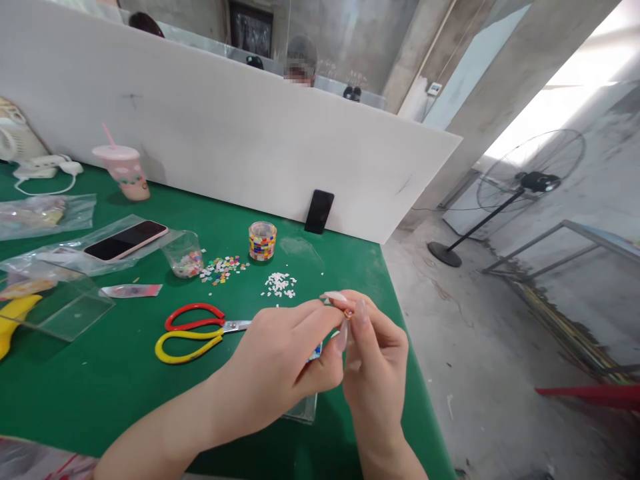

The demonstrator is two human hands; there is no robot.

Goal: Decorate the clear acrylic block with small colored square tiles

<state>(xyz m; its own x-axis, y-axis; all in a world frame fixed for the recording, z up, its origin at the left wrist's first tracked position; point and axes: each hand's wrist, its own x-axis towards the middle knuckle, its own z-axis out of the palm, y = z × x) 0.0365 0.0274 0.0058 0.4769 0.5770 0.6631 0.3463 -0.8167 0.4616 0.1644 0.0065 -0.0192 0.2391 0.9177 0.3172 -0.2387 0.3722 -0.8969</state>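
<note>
My left hand (280, 363) and my right hand (373, 353) meet above the green table (100, 380), near its right edge. Both pinch a tiny piece (349, 312) between their fingertips; it looks orange, too small to name. Under my hands lies a clear plastic thing (305, 408), mostly hidden. A heap of small white chips (280, 285) lies just beyond my hands, and scattered coloured chips (223, 268) lie to its left. Scissors (193, 331) with red and yellow handles lie left of my left hand.
A mosaic-covered cup (263, 241), a clear cup of chips (185, 255), a phone on plastic bags (125, 240), a pink drink cup (125, 172) and a clear box (60, 303) stand on the table. A dark phone (319, 211) leans on the white partition (225, 133). A person sits behind it. A floor fan (525, 183) stands at right.
</note>
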